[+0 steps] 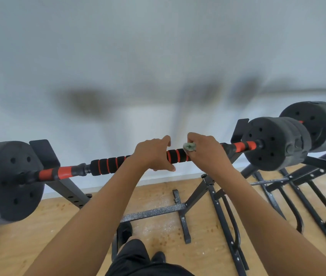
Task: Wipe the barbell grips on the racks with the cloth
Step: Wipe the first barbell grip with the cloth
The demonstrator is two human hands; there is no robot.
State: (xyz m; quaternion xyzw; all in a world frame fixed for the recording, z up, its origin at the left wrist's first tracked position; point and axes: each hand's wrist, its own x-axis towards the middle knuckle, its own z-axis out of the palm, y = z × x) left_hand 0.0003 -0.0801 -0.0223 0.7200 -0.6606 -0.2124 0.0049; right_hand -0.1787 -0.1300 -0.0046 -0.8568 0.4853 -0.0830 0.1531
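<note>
One barbell lies across one black rack, resting on two posts, one near each end. In the middle of the bar is its long foam grip, black with red rings. At each end sits a stack of round black weights, one stack on the left and one on the right.

Two bare hands are on the grip, close together but not touching. The left hand is curved over the bar, with its fingers on top and the thumb underneath, so it wraps round the grip (I cannot tell how tightly). The right hand is just beside it. Its fingers are curled round one small grey-green cloth, all bunched up, and it holds the cloth against the bar where the foam ends. A short bit of foam shows between the two hands.

A second barbell with black weights sits behind on the far right, on more black rack bars. Under everything is a light wooden floor. Behind is a plain white wall with soft grey shadows. At the bottom two black shoes stand on the floor, near the foot of the rack.
</note>
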